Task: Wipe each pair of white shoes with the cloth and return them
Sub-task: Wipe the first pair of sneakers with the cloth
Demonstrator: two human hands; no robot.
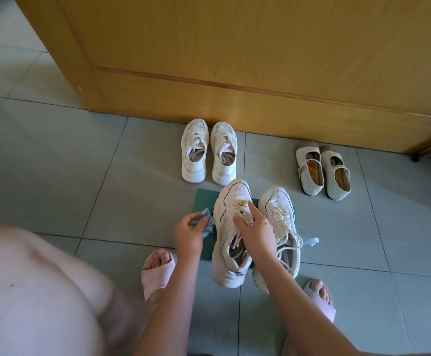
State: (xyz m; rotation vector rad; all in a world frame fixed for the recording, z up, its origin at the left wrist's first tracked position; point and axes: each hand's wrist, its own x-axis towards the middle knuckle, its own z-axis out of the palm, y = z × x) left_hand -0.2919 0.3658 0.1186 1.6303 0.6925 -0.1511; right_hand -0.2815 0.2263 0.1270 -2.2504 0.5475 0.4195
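Observation:
A pair of chunky white sneakers stands on a green mat [205, 199] in front of me. My right hand [256, 227] grips the tongue and laces of the left sneaker [226, 227], its index finger stretched forward. The right sneaker [280, 209] stands beside it, laces loose. My left hand [187, 233] holds a blue-and-white cloth [206, 222] just left of that left sneaker. A second pair of white sneakers [208, 152] sits farther away by the wooden door. A pair of cream strap shoes [323, 170] sits to the right.
A wooden door [235, 60] closes off the far side. The floor is grey tile [55, 163]. My feet in pink slippers [156, 273] flank the mat. A small blue object [312, 241] lies right of the sneakers. My knee fills the lower left.

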